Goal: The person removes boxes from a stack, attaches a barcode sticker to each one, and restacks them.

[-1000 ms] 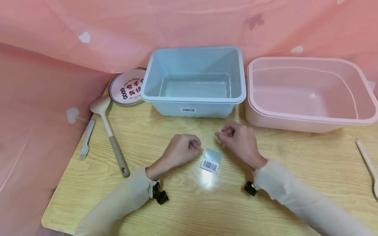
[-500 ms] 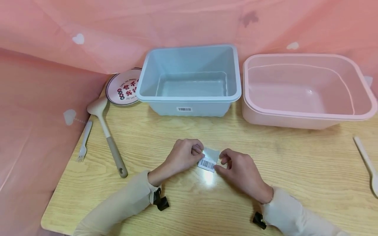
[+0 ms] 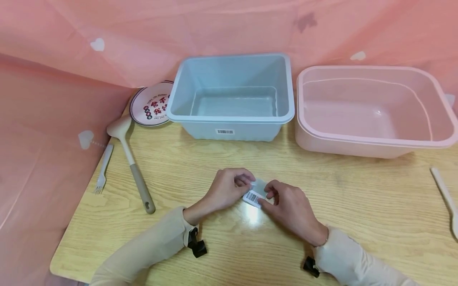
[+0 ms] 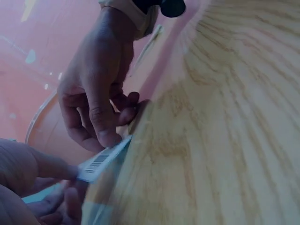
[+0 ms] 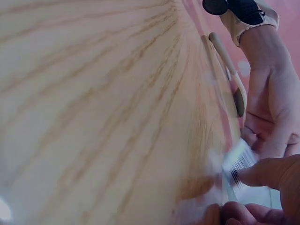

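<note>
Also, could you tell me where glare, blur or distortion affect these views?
Head view: sharp, with a bright glare patch on the table just below the barcode label. Left wrist view: wood grain fans out, distorted; the label is soft at its lower end. Right wrist view: the same fanning grain, the label motion-blurred.

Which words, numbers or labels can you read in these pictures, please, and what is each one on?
Round plate: red Chinese characters and a ring of small print, too blurred to quote.
Barcode sticker on the blue tub: bars only, digits too small.
Barcode label pinched by both hands: digits unreadable.
</note>
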{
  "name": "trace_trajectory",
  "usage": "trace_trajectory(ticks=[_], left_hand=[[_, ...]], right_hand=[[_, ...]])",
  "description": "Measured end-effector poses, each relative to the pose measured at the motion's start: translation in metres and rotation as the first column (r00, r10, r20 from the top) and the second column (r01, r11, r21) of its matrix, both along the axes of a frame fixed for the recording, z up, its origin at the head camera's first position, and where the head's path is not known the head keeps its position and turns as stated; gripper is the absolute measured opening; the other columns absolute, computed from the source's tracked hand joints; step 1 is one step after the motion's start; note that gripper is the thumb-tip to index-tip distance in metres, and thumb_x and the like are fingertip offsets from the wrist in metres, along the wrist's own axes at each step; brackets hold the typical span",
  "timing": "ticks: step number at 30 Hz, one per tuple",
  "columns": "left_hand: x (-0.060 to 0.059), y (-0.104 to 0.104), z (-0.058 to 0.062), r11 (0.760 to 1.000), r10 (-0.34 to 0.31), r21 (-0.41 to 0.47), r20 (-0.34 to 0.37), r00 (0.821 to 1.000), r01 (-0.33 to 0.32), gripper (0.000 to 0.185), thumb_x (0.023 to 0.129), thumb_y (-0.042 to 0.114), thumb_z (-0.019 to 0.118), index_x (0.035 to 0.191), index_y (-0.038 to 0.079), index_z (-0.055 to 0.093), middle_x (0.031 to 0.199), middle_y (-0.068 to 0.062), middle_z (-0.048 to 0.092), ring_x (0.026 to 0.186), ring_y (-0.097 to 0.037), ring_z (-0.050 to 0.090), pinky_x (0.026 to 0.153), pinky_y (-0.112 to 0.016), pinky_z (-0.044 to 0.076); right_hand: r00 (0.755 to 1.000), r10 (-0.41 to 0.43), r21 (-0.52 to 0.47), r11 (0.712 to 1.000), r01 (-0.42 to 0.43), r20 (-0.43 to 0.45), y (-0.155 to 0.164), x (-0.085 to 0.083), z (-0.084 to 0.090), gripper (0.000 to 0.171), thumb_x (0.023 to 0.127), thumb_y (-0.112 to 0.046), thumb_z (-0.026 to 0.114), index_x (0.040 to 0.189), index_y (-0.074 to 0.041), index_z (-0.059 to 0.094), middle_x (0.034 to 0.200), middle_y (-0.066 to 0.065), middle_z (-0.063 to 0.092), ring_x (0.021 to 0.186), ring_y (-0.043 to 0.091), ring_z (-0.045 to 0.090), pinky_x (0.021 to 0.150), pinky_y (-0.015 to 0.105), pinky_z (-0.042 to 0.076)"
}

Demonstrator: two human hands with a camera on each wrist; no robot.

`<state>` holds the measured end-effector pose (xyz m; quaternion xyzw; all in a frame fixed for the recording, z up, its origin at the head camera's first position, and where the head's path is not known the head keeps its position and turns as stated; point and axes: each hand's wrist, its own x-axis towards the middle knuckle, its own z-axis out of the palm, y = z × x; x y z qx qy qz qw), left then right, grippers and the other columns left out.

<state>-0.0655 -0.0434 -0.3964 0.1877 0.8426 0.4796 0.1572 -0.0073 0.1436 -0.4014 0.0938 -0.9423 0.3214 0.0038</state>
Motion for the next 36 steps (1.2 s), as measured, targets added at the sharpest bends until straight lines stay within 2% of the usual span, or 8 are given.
trace_trajectory(ticks=[5, 8, 13, 16, 23, 29, 33, 36], left_hand=[[-0.001, 0.002, 0.001, 0.986, 0.102, 0.134, -0.035, 0.994, -0.096, 0.013, 0.083, 0.000, 0.071, 0.095, 0.005, 0.071, 0.087, -0.008, 0.073, 0.078, -0.013, 0.068, 0.073, -0.020, 0.056], [-0.001, 0.003, 0.002, 0.966, 0.156, 0.209, 0.006, 0.988, -0.154, 0.021, 0.084, 0.001, 0.071, 0.104, 0.005, 0.066, 0.089, -0.011, 0.073, 0.081, -0.017, 0.069, 0.075, -0.022, 0.056], [-0.002, 0.005, 0.001, 0.908, 0.212, 0.338, 0.141, 0.967, -0.248, 0.032, 0.086, 0.001, 0.069, 0.115, 0.005, 0.057, 0.093, -0.017, 0.072, 0.083, -0.021, 0.069, 0.074, -0.026, 0.056], [-0.001, 0.007, 0.002, 0.876, 0.214, 0.387, 0.220, 0.952, -0.287, 0.032, 0.087, 0.000, 0.068, 0.117, 0.003, 0.057, 0.096, -0.020, 0.071, 0.079, -0.018, 0.069, 0.069, -0.026, 0.055], [0.002, 0.012, 0.011, 0.820, 0.183, 0.429, 0.431, 0.884, -0.379, 0.027, 0.087, -0.001, 0.067, 0.113, 0.004, 0.060, 0.090, -0.012, 0.072, 0.075, -0.011, 0.067, 0.065, -0.026, 0.053], [0.003, 0.011, 0.016, 0.783, 0.128, 0.463, 0.534, 0.836, -0.415, 0.017, 0.089, 0.000, 0.065, 0.105, -0.001, 0.060, 0.077, 0.001, 0.070, 0.067, -0.010, 0.062, 0.063, -0.023, 0.052], [0.002, 0.010, 0.015, 0.770, 0.074, 0.469, 0.608, 0.791, -0.432, 0.011, 0.091, 0.001, 0.063, 0.101, 0.000, 0.058, 0.075, 0.002, 0.069, 0.066, -0.009, 0.062, 0.065, -0.021, 0.053], [0.002, 0.009, 0.014, 0.769, 0.059, 0.461, 0.638, 0.768, -0.442, 0.009, 0.092, 0.003, 0.062, 0.100, 0.002, 0.057, 0.075, 0.002, 0.070, 0.068, -0.008, 0.063, 0.065, -0.021, 0.053]], right_hand=[[0.999, -0.013, -0.084, 0.996, 0.008, -0.052, -0.001, 0.001, -0.001, 0.021, 0.078, -0.016, 0.079, 0.091, -0.007, 0.064, 0.075, 0.000, 0.064, 0.057, 0.001, 0.050, 0.052, 0.019, 0.043], [0.989, -0.028, -0.094, 0.995, 0.014, -0.143, -0.001, 0.000, 0.000, 0.025, 0.076, -0.013, 0.081, 0.092, -0.005, 0.064, 0.080, 0.003, 0.066, 0.059, 0.004, 0.055, 0.053, 0.019, 0.047], [0.927, -0.024, -0.106, 0.994, -0.017, -0.374, -0.003, -0.004, 0.007, 0.023, 0.073, -0.007, 0.082, 0.090, -0.004, 0.066, 0.080, 0.004, 0.065, 0.060, 0.006, 0.059, 0.052, 0.019, 0.050], [0.889, 0.006, -0.118, 0.991, -0.068, -0.458, -0.005, -0.008, 0.013, 0.021, 0.074, -0.003, 0.081, 0.091, -0.005, 0.068, 0.080, 0.002, 0.063, 0.061, 0.007, 0.058, 0.051, 0.015, 0.046], [0.872, 0.037, -0.134, 0.984, -0.117, -0.489, -0.008, -0.012, 0.019, 0.019, 0.074, -0.001, 0.081, 0.091, -0.005, 0.073, 0.083, 0.002, 0.064, 0.067, 0.009, 0.059, 0.049, 0.016, 0.044], [0.865, 0.050, -0.162, 0.975, -0.150, -0.500, -0.005, -0.016, 0.018, 0.024, 0.072, -0.001, 0.082, 0.094, -0.007, 0.074, 0.086, 0.002, 0.066, 0.061, 0.009, 0.057, 0.048, 0.016, 0.044], [0.868, 0.069, -0.177, 0.968, -0.177, -0.492, -0.002, -0.019, 0.017, 0.027, 0.071, 0.001, 0.083, 0.095, -0.006, 0.074, 0.088, 0.002, 0.067, 0.063, 0.008, 0.058, 0.049, 0.016, 0.045], [0.876, 0.079, -0.190, 0.963, -0.190, -0.475, -0.001, -0.019, 0.016, 0.026, 0.072, 0.001, 0.082, 0.096, -0.006, 0.074, 0.089, 0.002, 0.067, 0.065, 0.006, 0.059, 0.049, 0.016, 0.046]])
